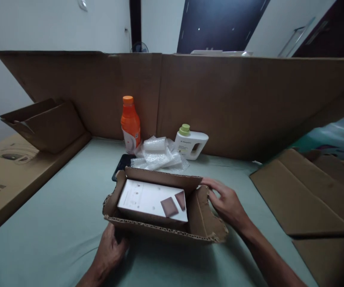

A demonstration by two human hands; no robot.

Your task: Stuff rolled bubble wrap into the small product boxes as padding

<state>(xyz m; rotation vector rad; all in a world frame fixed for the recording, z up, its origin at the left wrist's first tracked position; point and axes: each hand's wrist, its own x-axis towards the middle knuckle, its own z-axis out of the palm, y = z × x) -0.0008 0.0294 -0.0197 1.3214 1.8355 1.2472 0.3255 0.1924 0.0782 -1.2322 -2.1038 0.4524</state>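
An open cardboard box (pixel 160 231) with raised flaps sits in front of me. Inside it lies a white carton (pixel 148 199) printed with dark brown squares, toward the box's left side. My left hand (pixel 109 249) is closed at the box's front left corner, its fingertips partly hidden by the cardboard. At the back right, my right hand (pixel 227 201) grips the box between the rear flap and the right end flap. Just behind the box are a heap of bubble wrap (pixel 158 153) and a dark phone-like slab (pixel 122 164), partly covered.
Behind the bubble wrap stand an orange bottle (pixel 131 125) and a white jug (pixel 190 144) with a green cap. A tall cardboard sheet (pixel 219 99) walls off the back. Cardboard boxes flank both sides, including an open one (pixel 49 127) at left and folded pieces (pixel 306 191) at right.
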